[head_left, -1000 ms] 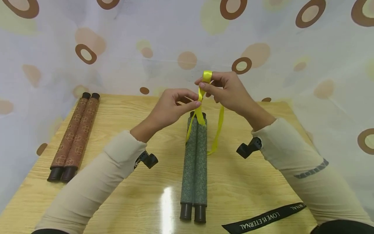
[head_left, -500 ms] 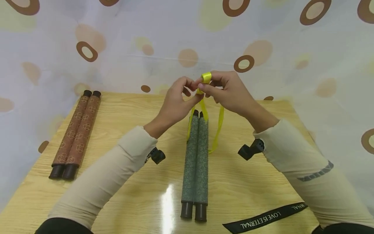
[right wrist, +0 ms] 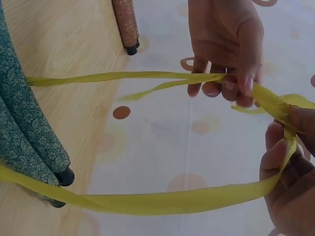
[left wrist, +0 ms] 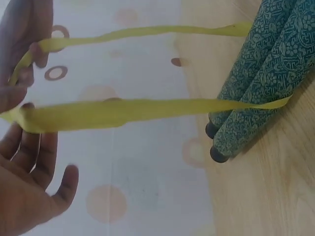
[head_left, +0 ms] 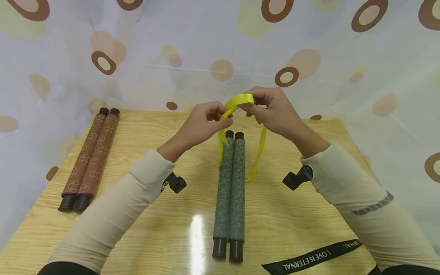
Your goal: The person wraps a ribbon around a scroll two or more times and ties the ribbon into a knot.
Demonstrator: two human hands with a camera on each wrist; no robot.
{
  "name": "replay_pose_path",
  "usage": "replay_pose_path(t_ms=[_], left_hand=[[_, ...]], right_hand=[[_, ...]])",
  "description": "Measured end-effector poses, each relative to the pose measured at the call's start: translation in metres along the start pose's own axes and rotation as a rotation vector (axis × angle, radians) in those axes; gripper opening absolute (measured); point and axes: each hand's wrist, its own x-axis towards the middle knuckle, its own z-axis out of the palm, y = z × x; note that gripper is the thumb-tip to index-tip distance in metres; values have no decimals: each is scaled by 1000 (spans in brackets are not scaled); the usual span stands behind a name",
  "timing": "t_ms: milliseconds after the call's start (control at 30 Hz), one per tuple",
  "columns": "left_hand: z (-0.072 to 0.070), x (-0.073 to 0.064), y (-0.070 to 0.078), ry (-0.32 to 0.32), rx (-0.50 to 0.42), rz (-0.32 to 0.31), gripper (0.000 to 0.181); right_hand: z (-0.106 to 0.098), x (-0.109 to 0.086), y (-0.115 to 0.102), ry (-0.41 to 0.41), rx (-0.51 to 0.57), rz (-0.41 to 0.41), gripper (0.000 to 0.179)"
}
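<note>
A yellow satin ribbon (head_left: 240, 100) runs between both hands above the far end of two green patterned scrolls (head_left: 231, 191), which lie side by side on the table. My left hand (head_left: 204, 121) pinches the ribbon between thumb and fingers; a frayed tail hangs below it. Slightly higher, my right hand (head_left: 271, 109) holds the ribbon's looped part, as the right wrist view also shows at the ribbon's crossing (right wrist: 275, 105). Two strands drop from the hands to the scrolls, one on each side. Whether a knot is formed there, I cannot tell.
Two brown patterned scrolls (head_left: 91, 160) lie together at the table's left. A black ribbon (head_left: 313, 258) with white lettering lies at the front right, partly beneath the right sleeve (head_left: 361, 206). A patterned cloth (head_left: 192, 46) hangs behind the wooden table (head_left: 165, 229).
My left hand rose to meet the right hand, then drew back down and left with the ribbon. The loop over the right fingers now stretches sideways between the hands.
</note>
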Motion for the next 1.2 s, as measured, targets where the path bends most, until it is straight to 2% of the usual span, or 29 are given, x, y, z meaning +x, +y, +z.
replay_pose_path(t_ms=[167,267,433,567,733,833,933,1200], left_hand=[[-11,-2,1,-130,-152,-99,24],[-15,-2,2,-153,-145,-106,26],[-19,-1,1,-114,-92,-89,21],[-23,-3,2,-83,-131,-116,19],[-33,-6,5,-45,-223,-145,15],[-38,-7,5,-19,-277,-143,11],[-43,-8,4,11,-302,-133,16],[-54,-10,2,45,-350,-115,22]], right_hand=[[-2,-3,5,13,2,24,21],[-4,-4,6,20,10,25,21],[-6,-5,6,25,23,7,20],[-7,-5,7,54,3,10,17],[-9,-5,10,99,-44,7,14],[-12,-7,11,116,-60,24,13],[-14,-9,11,111,-52,53,15],[-19,-13,10,101,-29,51,14]])
